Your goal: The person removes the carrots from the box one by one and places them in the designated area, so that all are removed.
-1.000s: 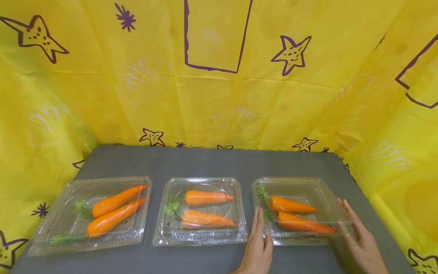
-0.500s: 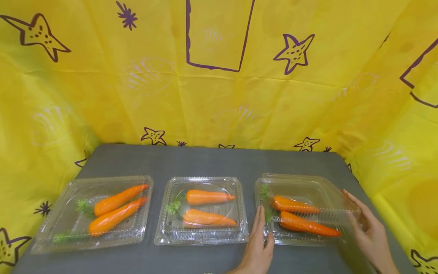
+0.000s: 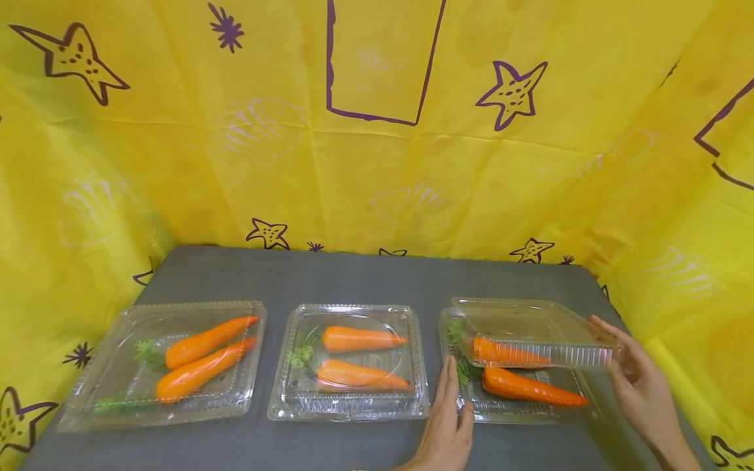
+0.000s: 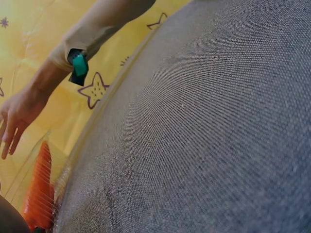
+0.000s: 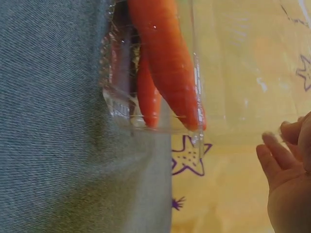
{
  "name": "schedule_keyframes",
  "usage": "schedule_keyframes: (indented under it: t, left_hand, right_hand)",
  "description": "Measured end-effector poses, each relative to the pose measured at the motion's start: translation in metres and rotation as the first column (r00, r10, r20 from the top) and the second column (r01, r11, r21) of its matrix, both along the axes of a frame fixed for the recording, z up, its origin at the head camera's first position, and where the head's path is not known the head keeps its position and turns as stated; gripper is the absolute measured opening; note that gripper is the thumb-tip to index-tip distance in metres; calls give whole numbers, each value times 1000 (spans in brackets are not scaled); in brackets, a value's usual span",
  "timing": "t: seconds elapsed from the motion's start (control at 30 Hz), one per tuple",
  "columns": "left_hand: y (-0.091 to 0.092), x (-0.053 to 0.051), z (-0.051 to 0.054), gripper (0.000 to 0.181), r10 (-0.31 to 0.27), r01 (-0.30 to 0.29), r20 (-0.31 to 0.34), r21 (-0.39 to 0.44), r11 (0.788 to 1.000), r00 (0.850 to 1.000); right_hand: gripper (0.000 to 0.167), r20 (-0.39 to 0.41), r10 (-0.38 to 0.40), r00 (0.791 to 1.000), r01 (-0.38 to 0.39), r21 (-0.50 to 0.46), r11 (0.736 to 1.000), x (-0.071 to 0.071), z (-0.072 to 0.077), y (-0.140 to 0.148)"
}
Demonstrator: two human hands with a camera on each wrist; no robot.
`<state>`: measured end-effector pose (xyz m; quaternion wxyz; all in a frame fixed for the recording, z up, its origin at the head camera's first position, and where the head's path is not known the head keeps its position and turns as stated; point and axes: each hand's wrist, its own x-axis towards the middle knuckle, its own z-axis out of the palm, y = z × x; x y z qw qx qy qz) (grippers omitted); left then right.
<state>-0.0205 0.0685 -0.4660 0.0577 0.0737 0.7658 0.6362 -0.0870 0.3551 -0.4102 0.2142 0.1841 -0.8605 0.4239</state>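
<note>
Downward head view above two low, tilted wrist views.

The right-hand grip (image 3: 645, 390) is higher now, the front edge of the rightmost clear lid (image 3: 565, 354) has lifted with it, and the nearer carrot (image 3: 533, 387) there shows uncovered.

Noted a grey, woven-surfaced table (image 3: 353, 280), straight along the far edge. Counted 3 clear plastic items directly on it, set in 1 row with gaps between: a left container (image 3: 200, 411), a middle container (image 3: 350, 401) and a right container (image 3: 524, 415).
</note>
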Motion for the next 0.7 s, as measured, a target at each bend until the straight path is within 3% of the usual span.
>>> schedule_keyframes:
  t: [0.13,0.43,0.7]
  left_hand:
    - [-2,0,1,69,-11,10,13,27,1000,1000]
    - [-3,0,1,71,-38,38,9,21,999,999]
    - [-2,0,2,70,-34,34,-2,29,999,999]
  right_hand:
    - [59,1,59,998,-59,-19,998,-5,0,4]
    - [57,8,-43,999,43,64,997,-15,11,8]
    - [51,42,-10,999,9,33,999,-32,21,12]
